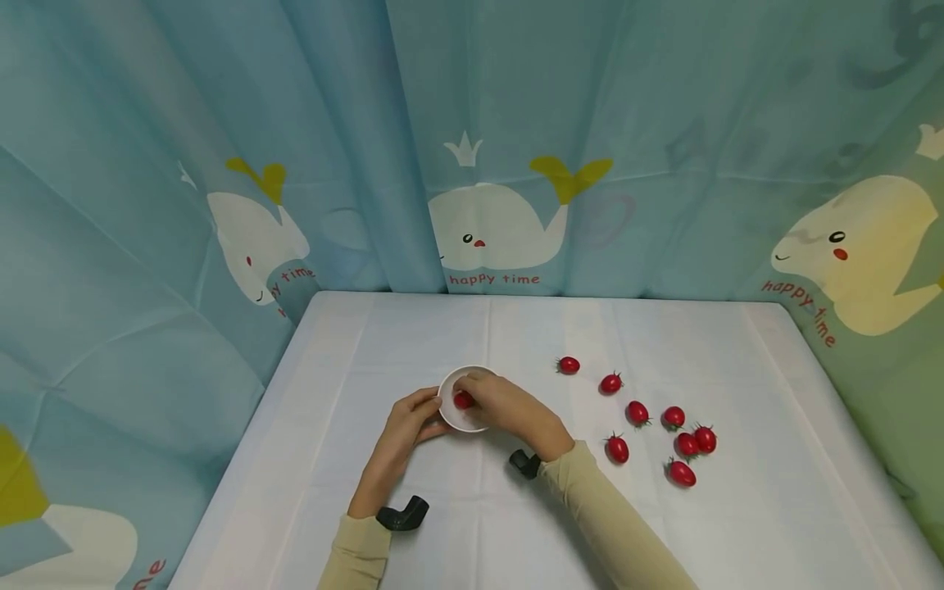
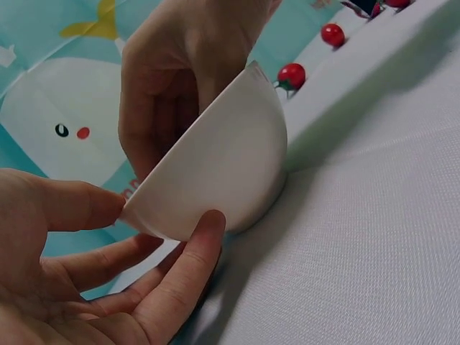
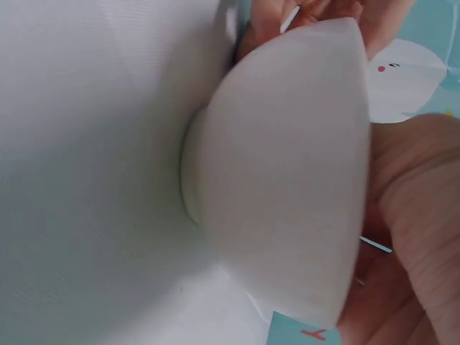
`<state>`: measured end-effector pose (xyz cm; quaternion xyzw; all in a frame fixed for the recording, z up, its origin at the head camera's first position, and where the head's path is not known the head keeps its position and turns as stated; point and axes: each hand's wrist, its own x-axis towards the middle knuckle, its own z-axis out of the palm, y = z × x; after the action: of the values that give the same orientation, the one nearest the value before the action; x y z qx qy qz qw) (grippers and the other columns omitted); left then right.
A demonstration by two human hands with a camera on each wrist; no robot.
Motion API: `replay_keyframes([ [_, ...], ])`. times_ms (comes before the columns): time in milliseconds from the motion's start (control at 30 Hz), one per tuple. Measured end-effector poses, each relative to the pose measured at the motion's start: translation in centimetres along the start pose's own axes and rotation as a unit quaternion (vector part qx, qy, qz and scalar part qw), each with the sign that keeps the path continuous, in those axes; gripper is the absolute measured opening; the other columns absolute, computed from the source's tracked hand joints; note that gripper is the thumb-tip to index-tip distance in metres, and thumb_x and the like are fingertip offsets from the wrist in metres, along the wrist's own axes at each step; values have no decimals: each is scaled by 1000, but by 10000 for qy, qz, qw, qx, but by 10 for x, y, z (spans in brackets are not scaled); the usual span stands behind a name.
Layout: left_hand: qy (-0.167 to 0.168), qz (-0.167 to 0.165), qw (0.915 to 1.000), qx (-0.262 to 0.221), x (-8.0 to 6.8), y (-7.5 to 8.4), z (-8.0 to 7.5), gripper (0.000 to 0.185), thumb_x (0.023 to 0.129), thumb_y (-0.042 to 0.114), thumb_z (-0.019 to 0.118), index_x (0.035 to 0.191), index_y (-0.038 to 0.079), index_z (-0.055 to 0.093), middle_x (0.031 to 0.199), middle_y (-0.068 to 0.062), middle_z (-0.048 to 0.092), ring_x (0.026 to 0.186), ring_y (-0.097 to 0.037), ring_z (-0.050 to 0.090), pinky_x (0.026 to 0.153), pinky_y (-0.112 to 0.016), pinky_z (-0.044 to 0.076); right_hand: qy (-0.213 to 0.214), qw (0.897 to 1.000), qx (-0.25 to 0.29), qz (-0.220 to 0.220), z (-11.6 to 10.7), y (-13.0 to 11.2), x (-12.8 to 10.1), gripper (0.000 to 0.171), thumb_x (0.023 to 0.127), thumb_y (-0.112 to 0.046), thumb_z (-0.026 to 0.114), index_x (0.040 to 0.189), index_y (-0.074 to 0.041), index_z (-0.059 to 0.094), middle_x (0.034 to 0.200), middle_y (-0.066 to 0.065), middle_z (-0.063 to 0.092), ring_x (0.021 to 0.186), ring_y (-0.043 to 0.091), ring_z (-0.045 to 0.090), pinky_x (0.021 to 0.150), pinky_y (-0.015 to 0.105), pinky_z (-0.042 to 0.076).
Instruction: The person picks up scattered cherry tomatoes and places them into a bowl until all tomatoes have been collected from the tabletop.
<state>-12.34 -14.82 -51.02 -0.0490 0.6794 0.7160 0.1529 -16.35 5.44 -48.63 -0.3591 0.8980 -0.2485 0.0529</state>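
Whale-print curtain (image 1: 487,147) on three sides; white table (image 1: 737,524) in front, cloth-covered.

White bowl (image 1: 466,399) near table centre, resting on its foot (wrist views confirm base on cloth).

Left hand (image 1: 410,422) at bowl's left side: thumb and fingers (image 2: 188,266) curled against the outer wall, gripping it steady. Right hand (image 1: 509,407) over the right part of the rim, fingers reaching into the bowl. Cannot tell whether the fingertips pinch the tomato or merely lie beside it.

Loose cherry tomatoes scattered right of the bowl, well apart from it: eight counted, e.g. farthest one (image 1: 568,365), nearest one (image 1: 616,448), a pair touching (image 1: 696,442).

One cherry tomato (image 1: 463,400) inside the bowl, under the right fingertips.

Judgement on doing the step well:
- Keep left grip on the wall low and firm, so bowl does not tip or slide on the cloth.
- Bring right fingertips down close to the bowl floor before letting go (round fruit bounces and rolls).
- Pinch lightly; thin skin likely to split under pressure.
- Lift right hand straight up off the rim, avoiding a knock to the edge.
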Motion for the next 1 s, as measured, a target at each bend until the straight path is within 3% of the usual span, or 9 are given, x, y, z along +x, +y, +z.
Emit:
replay_keyframes([
  [333,20,-11,10000,-15,0,1,1,40,108,10,52,145,-6,55,145,-28,58,114,-23,70,91,-31,66,-11,9987,464,210,-12,-4,-8,40,96,-9,75,134,-1,63,140,13,65,131,28,61,113,42,55],
  [633,104,32,9999,-47,1,-1,1,39,108,9,53,144,-6,56,140,-27,61,108,-19,71,89,-33,67,517,9965,653,87,-18,1,-20,42,97,-12,75,136,-6,62,134,12,69,122,25,66,108,42,58],
  [1000,196,-10,9998,39,0,-1,2,41,107,11,56,143,-7,56,139,-27,61,105,-18,70,90,-33,67,1016,9902,885,366,-31,10,-35,42,95,-11,77,134,-5,65,133,10,70,120,28,67,106,45,59],
])
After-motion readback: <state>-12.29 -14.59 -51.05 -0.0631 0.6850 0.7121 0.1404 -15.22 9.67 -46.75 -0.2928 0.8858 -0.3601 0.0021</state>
